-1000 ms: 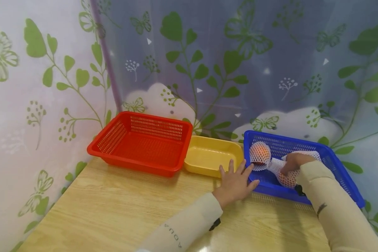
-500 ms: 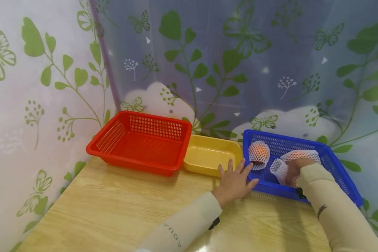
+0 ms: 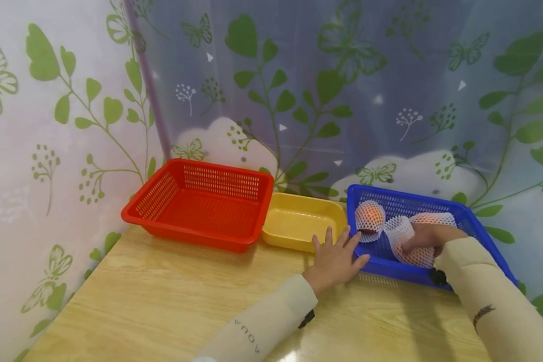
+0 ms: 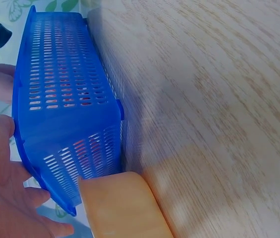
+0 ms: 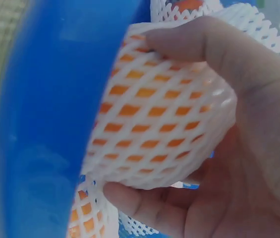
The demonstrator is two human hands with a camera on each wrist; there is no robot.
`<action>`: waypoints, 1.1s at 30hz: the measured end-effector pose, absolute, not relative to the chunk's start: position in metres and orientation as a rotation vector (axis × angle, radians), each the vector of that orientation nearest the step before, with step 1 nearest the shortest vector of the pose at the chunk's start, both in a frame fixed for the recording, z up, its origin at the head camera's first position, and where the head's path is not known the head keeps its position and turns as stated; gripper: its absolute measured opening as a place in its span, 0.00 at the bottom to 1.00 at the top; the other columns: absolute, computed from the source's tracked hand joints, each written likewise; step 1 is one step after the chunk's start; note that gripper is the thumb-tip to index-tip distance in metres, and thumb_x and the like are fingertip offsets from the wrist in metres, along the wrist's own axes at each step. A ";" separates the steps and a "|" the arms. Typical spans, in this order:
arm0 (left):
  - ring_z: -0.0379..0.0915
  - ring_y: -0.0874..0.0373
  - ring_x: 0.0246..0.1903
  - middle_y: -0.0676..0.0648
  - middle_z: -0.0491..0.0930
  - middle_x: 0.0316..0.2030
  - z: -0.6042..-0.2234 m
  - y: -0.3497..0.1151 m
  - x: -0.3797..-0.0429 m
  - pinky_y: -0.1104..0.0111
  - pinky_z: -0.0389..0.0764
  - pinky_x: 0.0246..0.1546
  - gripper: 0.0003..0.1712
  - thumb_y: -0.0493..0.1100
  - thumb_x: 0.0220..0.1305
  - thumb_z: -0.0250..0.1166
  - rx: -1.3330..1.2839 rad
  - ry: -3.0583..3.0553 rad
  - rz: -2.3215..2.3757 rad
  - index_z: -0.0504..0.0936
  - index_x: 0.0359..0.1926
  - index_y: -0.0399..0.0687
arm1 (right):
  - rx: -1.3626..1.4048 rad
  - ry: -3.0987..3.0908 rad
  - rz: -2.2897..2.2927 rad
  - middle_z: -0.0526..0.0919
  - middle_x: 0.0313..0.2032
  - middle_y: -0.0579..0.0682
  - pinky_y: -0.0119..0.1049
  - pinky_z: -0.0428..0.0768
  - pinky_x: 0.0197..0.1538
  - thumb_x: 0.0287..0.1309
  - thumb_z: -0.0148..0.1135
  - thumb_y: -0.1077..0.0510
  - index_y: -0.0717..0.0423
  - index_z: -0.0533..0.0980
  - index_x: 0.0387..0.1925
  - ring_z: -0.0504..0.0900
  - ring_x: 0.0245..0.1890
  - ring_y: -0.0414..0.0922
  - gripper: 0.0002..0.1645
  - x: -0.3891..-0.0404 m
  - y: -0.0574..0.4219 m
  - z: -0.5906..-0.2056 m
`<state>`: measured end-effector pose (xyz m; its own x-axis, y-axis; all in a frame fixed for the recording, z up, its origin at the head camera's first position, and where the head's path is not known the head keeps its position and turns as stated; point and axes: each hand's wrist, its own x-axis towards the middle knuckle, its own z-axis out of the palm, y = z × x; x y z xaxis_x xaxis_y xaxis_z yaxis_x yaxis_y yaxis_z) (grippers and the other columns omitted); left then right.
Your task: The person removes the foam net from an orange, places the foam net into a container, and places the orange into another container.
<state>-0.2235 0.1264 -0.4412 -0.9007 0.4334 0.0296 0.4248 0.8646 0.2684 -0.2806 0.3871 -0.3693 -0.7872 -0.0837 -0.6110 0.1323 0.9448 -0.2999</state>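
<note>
In the blue basket my right hand grips an orange fruit in a white foam net, thumb on one side and fingers on the other. A second netted fruit sits in the basket's left corner. Another netted fruit lies behind my right hand, partly covered by it. My left hand is spread with straight fingers at the basket's front left corner; in the left wrist view its fingers touch the rim. The netting hides much of the fruits' surface.
A yellow tray stands directly left of the blue basket. Beside it is a larger red basket. All three line the back of the wooden table, against a patterned curtain.
My right hand has shifted its hold on the netted fruit, and its wrist has moved slightly right. The left hand stays at the basket's corner. The head view has drifted slightly.
</note>
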 end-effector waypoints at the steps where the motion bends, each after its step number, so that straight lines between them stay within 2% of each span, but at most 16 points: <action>1: 0.41 0.42 0.73 0.57 0.46 0.75 -0.441 0.127 -0.224 0.37 0.49 0.66 0.36 0.73 0.69 0.36 0.693 3.002 0.425 0.51 0.75 0.74 | 0.019 2.448 -0.453 0.43 0.65 0.83 0.58 0.80 0.46 0.56 0.67 0.42 0.82 0.35 0.68 0.61 0.60 0.75 0.67 -0.279 0.388 -0.368; 6: 0.41 0.41 0.73 0.57 0.47 0.75 -0.440 0.127 -0.224 0.38 0.49 0.67 0.37 0.73 0.68 0.37 0.700 2.991 0.455 0.51 0.75 0.73 | -0.068 2.503 -0.513 0.38 0.65 0.85 0.58 0.80 0.44 0.57 0.64 0.40 0.85 0.33 0.66 0.55 0.62 0.78 0.68 -0.271 0.391 -0.365; 9: 0.41 0.41 0.73 0.57 0.47 0.75 -0.441 0.127 -0.224 0.38 0.48 0.67 0.37 0.73 0.68 0.37 0.697 2.988 0.473 0.51 0.75 0.73 | -0.126 2.548 -0.541 0.42 0.64 0.86 0.56 0.81 0.43 0.57 0.63 0.39 0.86 0.37 0.65 0.57 0.61 0.78 0.66 -0.267 0.392 -0.364; 13: 0.42 0.42 0.73 0.57 0.48 0.75 -0.442 0.126 -0.226 0.37 0.49 0.66 0.37 0.73 0.68 0.36 0.696 2.996 0.478 0.51 0.75 0.74 | -0.164 2.616 -0.549 0.47 0.64 0.85 0.62 0.75 0.51 0.58 0.60 0.35 0.86 0.41 0.66 0.58 0.61 0.77 0.65 -0.263 0.390 -0.362; 15: 0.43 0.42 0.73 0.57 0.48 0.75 -0.443 0.126 -0.227 0.38 0.49 0.66 0.37 0.74 0.68 0.36 0.701 3.000 0.478 0.51 0.75 0.74 | -0.142 2.631 -0.582 0.45 0.66 0.84 0.67 0.69 0.56 0.58 0.59 0.34 0.83 0.39 0.68 0.54 0.63 0.78 0.67 -0.259 0.389 -0.360; 20: 0.44 0.44 0.73 0.58 0.48 0.75 -0.444 0.125 -0.230 0.39 0.52 0.66 0.37 0.74 0.67 0.37 0.715 2.991 0.509 0.52 0.74 0.74 | -0.158 2.668 -0.742 0.45 0.67 0.83 0.72 0.63 0.56 0.61 0.57 0.36 0.78 0.37 0.70 0.51 0.63 0.79 0.63 -0.246 0.384 -0.355; 23: 0.44 0.46 0.73 0.57 0.50 0.75 -0.444 0.124 -0.231 0.40 0.54 0.65 0.39 0.74 0.66 0.41 0.705 2.979 0.564 0.51 0.75 0.72 | -0.204 2.672 -0.837 0.48 0.67 0.80 0.73 0.62 0.56 0.63 0.56 0.39 0.75 0.40 0.71 0.52 0.64 0.77 0.58 -0.239 0.378 -0.356; 28: 0.47 0.47 0.72 0.57 0.54 0.74 -0.436 0.121 -0.233 0.41 0.57 0.64 0.47 0.71 0.62 0.54 0.740 2.995 0.685 0.47 0.76 0.65 | -0.250 2.661 -0.965 0.50 0.69 0.75 0.73 0.59 0.59 0.63 0.58 0.42 0.69 0.44 0.73 0.51 0.67 0.73 0.54 -0.228 0.366 -0.355; 30: 0.50 0.49 0.71 0.57 0.55 0.73 -0.431 0.120 -0.234 0.44 0.59 0.64 0.48 0.70 0.61 0.57 0.781 2.998 0.747 0.48 0.76 0.64 | -0.238 2.663 -0.974 0.45 0.70 0.75 0.74 0.57 0.59 0.63 0.58 0.41 0.68 0.39 0.74 0.48 0.68 0.74 0.57 -0.224 0.361 -0.352; 33: 0.56 0.52 0.70 0.54 0.59 0.72 -0.424 0.116 -0.236 0.51 0.62 0.65 0.46 0.66 0.63 0.59 0.859 2.908 1.004 0.53 0.75 0.59 | -0.273 2.666 -1.016 0.48 0.70 0.74 0.73 0.59 0.58 0.63 0.59 0.42 0.67 0.41 0.74 0.50 0.67 0.73 0.55 -0.217 0.352 -0.348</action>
<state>-0.2357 0.1160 -0.4241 -0.8540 0.4729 0.2167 0.5059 0.6580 0.5578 -0.2170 0.3519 -0.3477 -0.9445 -0.2705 -0.1866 -0.0776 0.7355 -0.6731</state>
